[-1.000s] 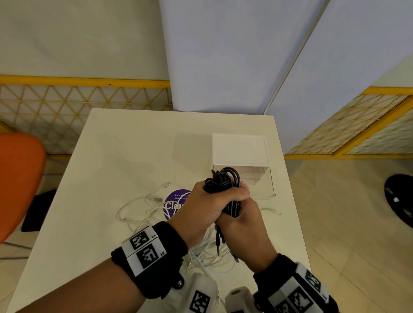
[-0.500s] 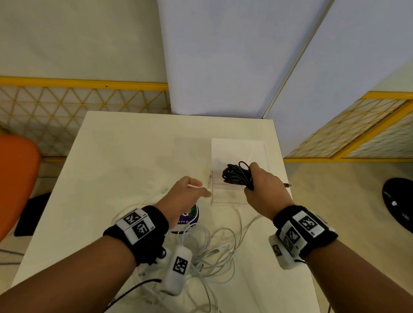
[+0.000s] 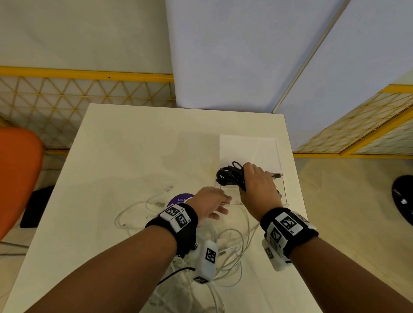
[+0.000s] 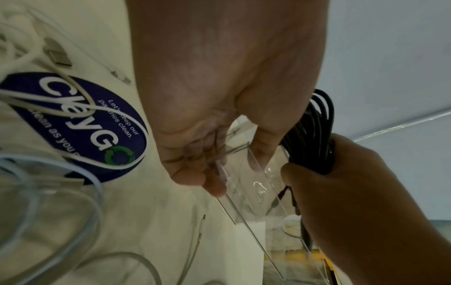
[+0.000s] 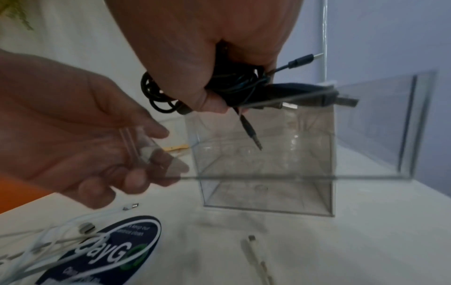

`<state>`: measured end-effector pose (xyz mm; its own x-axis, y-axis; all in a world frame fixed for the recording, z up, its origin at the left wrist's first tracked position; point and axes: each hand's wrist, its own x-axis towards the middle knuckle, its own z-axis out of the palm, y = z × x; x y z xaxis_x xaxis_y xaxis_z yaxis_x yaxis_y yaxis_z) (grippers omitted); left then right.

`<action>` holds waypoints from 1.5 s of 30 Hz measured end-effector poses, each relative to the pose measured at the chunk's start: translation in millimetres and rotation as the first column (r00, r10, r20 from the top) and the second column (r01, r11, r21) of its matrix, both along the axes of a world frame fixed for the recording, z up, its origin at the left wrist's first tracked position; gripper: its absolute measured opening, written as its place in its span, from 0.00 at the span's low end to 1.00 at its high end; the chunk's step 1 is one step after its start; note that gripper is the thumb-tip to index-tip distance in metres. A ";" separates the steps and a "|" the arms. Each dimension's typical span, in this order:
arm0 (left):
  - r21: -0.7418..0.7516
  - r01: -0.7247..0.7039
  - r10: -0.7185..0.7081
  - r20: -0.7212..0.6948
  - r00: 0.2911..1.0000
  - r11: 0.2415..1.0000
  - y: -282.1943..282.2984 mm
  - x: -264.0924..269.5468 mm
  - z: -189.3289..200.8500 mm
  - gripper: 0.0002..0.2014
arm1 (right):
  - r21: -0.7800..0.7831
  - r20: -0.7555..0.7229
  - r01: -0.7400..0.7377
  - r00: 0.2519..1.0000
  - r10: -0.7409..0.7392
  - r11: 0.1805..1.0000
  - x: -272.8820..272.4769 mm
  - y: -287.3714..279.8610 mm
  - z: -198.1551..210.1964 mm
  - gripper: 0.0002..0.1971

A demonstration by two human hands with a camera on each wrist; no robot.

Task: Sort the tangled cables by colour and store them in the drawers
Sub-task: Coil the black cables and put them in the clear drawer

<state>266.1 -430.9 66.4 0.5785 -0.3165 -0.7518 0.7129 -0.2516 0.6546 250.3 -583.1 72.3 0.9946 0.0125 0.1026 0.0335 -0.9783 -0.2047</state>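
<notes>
My right hand (image 3: 246,178) grips a coiled bundle of black cables (image 3: 228,175) and holds it just above the open clear drawer (image 3: 284,193) of a small white-topped drawer unit (image 3: 247,150). Seen from the right wrist, plugs (image 5: 253,135) hang from the black cables (image 5: 158,96) into the drawer (image 5: 268,192). My left hand (image 3: 222,202) pinches the drawer's front left corner; its fingers (image 4: 212,185) curl on the clear wall (image 4: 244,192). A tangle of white cables (image 3: 227,249) lies on the table (image 3: 131,163) near me.
A round purple sticker (image 3: 179,200) sits on the table under the white cables (image 4: 36,173). An orange chair (image 3: 12,174) stands to the left, a yellow mesh fence (image 3: 58,103) behind, and a black round base (image 3: 410,203) on the floor to the right.
Both hands held the black bundle a second ago. My left hand has let go and taken the drawer's front corner; my right hand has carried the bundle forward over the drawer.
</notes>
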 end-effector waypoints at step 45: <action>0.125 -0.225 0.220 0.059 0.974 0.966 -32.9 9.2 -38.7 0.34 | -0.278 -0.219 0.028 0.971 -0.092 0.960 -64.0 -3.8 -7.9 0.33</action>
<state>275.3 -463.8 27.7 0.6569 -0.0773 -0.7500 0.7316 -0.1750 0.6589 186.3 -587.0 64.4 0.9908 -0.0523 -0.1251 -0.0433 -0.9963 0.0736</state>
